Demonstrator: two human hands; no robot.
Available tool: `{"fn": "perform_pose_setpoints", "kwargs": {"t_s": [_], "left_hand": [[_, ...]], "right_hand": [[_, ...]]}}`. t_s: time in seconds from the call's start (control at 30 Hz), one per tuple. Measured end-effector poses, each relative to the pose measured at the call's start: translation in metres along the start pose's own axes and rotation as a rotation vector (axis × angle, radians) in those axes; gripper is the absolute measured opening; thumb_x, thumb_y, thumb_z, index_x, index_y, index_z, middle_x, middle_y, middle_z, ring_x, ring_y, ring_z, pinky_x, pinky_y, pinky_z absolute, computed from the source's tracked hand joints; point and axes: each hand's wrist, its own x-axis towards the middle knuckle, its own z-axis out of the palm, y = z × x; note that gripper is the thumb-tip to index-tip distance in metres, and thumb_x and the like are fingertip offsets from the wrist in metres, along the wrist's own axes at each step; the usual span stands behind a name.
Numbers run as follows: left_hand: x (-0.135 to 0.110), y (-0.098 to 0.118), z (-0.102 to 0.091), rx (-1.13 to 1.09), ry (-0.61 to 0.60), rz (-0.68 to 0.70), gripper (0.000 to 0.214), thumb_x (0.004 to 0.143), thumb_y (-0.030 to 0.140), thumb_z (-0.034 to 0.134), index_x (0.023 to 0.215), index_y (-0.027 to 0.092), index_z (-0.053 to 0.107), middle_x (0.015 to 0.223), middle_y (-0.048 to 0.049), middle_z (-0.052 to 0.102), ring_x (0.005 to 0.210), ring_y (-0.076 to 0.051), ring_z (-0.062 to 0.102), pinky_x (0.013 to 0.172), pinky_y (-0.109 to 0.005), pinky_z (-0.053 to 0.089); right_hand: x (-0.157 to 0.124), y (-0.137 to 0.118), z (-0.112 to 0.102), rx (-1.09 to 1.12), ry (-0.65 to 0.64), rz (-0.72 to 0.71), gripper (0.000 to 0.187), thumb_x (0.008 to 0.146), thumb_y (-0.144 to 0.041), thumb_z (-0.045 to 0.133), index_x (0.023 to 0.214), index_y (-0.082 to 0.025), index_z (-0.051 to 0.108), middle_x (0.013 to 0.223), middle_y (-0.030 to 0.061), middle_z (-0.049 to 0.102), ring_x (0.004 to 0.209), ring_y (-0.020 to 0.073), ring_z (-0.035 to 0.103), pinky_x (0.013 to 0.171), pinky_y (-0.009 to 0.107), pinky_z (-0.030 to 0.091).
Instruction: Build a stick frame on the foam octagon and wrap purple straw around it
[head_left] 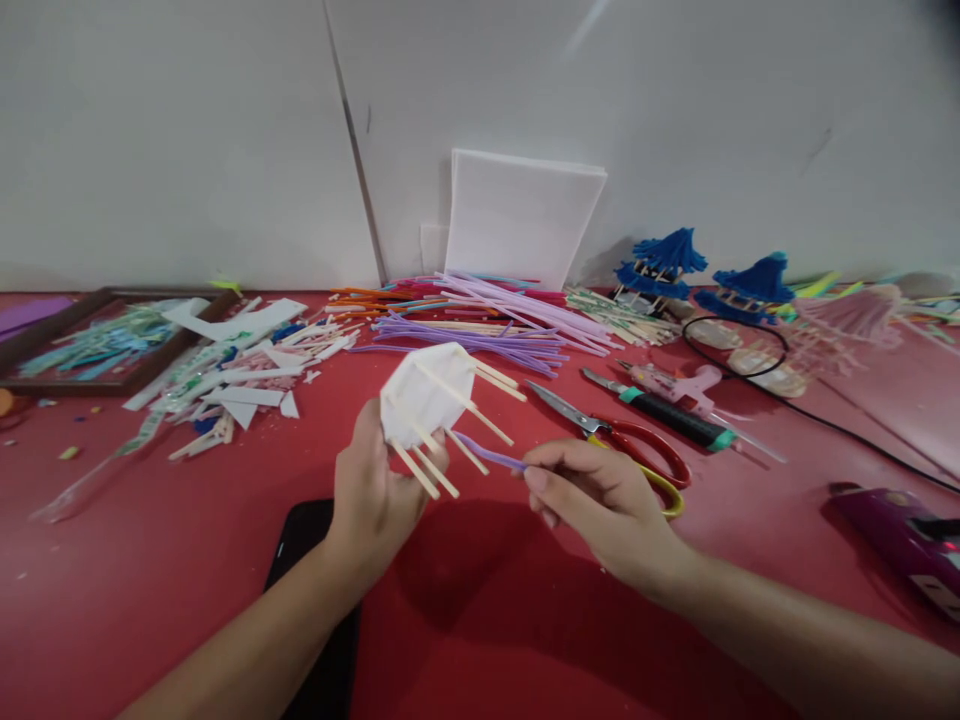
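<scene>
My left hand (379,490) is closed around a white many-sided paper piece (431,395) with several thin wooden sticks standing out from it. The sticks point toward the lower right. Between the thumb and fingers of my right hand (592,490) is the end of a purple pipe cleaner (491,452). Its other end reaches the edge of the paper piece; whether it is fixed there I cannot tell. Scissors (600,425) with red and yellow handles lie just beyond my right hand. Both hands are above the red table (480,620).
Purple pipe cleaners (480,340) and other coloured ones are heaped at the back, before a stack of white sheets (521,215). A craft knife (667,415), pink glue gun (682,385), blue-roofed models (664,265) and purple power strip (900,540) lie right. Left are paper scraps (255,325) and a phone (322,640).
</scene>
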Motion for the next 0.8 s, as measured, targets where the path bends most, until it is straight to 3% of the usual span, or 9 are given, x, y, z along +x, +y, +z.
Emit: {"fn": "perform_pose_setpoints", "kwargs": {"t_s": [0.07,0.2,0.3,0.4,0.53,0.63,0.8], "left_hand": [[-0.005,0.001,-0.003,0.086,-0.002,0.006,0.034,0.065,0.021,0.070,0.096,0.025,0.056,0.078,-0.0004,0.067,0.072,-0.026,0.066,0.066,-0.034,0.050],[-0.007,0.007,-0.005,0.086,-0.011,0.033,0.034,0.066,0.021,0.070,0.096,0.027,0.056,0.082,-0.0008,0.069,0.076,-0.027,0.067,0.066,-0.035,0.050],[-0.005,0.012,-0.002,0.034,-0.021,-0.015,0.036,0.067,0.020,0.069,0.100,0.023,0.056,0.088,-0.0027,0.071,0.080,-0.026,0.067,0.068,-0.034,0.051],[-0.003,0.012,0.002,-0.185,-0.088,-0.006,0.035,0.070,0.021,0.066,0.104,0.019,0.055,0.101,-0.0052,0.070,0.092,-0.024,0.066,0.080,-0.033,0.051],[-0.005,0.008,0.005,-0.306,-0.167,-0.012,0.031,0.069,0.018,0.066,0.099,0.019,0.057,0.093,-0.0039,0.071,0.085,-0.021,0.066,0.079,-0.033,0.052],[-0.007,0.007,0.005,-0.313,-0.188,-0.001,0.027,0.069,0.016,0.066,0.095,0.019,0.059,0.091,-0.0036,0.071,0.082,-0.020,0.066,0.078,-0.032,0.052],[-0.009,0.007,0.005,-0.387,-0.208,-0.007,0.043,0.066,0.011,0.068,0.105,0.019,0.055,0.097,-0.0047,0.071,0.087,-0.021,0.067,0.073,-0.029,0.054]], "right_hand": [[-0.005,-0.004,0.001,-0.074,0.000,-0.134,0.011,0.086,-0.023,0.053,0.081,-0.018,0.062,0.060,-0.0016,0.056,0.049,0.0090,0.049,0.047,0.020,0.041],[-0.011,-0.008,0.007,-0.289,-0.103,-0.389,0.009,0.084,-0.014,0.052,0.087,-0.015,0.061,0.061,-0.0001,0.055,0.051,0.0097,0.047,0.050,0.021,0.041],[-0.009,-0.002,0.015,-0.317,-0.150,-0.429,0.012,0.086,-0.013,0.049,0.088,-0.015,0.061,0.067,0.0031,0.059,0.059,0.0119,0.051,0.055,0.022,0.043],[-0.004,0.006,0.020,-0.316,-0.157,-0.269,0.014,0.086,-0.015,0.049,0.079,-0.016,0.061,0.067,0.0026,0.059,0.060,0.0122,0.053,0.057,0.023,0.044],[0.003,0.011,0.019,-0.238,-0.186,-0.031,0.017,0.087,-0.023,0.051,0.074,-0.017,0.062,0.067,0.0009,0.059,0.061,0.0122,0.053,0.058,0.023,0.043],[0.005,0.008,0.015,-0.060,-0.251,0.040,0.019,0.087,-0.031,0.051,0.078,-0.019,0.062,0.071,-0.0001,0.059,0.065,0.0120,0.052,0.062,0.024,0.043],[0.005,0.001,0.014,0.307,-0.408,0.274,0.026,0.083,-0.041,0.057,0.074,-0.017,0.058,0.062,-0.0044,0.048,0.051,0.0064,0.041,0.050,0.019,0.037]]}}
